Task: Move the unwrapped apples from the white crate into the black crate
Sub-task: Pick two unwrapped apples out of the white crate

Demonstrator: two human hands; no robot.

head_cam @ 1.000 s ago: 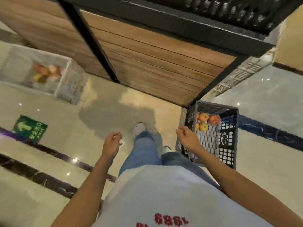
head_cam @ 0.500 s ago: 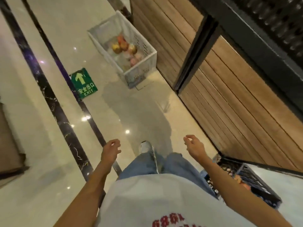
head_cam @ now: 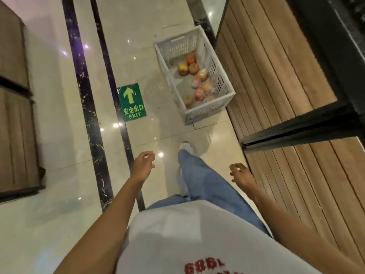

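The white crate (head_cam: 230,89) stands on the floor ahead, close to the wooden wall. Inside it lie three bare apples (head_cam: 188,66) at the far end and several apples wrapped in clear plastic (head_cam: 201,88) nearer to me. My left hand (head_cam: 143,165) hangs in front of me with loosely curled fingers and holds nothing. My right hand (head_cam: 242,175) hangs the same way, empty, near the wall. The black crate is out of view.
A green EXIT floor sign (head_cam: 132,101) lies left of the crate. Dark marble strips (head_cam: 87,95) run along the shiny floor. The wooden slatted wall (head_cam: 276,95) with a black frame (head_cam: 296,131) is on the right. A brown cabinet (head_cam: 15,115) is at far left.
The view has swung away from the black crate toward the white crate, which now sits nearer and more central. Both hands stay empty in front of me.
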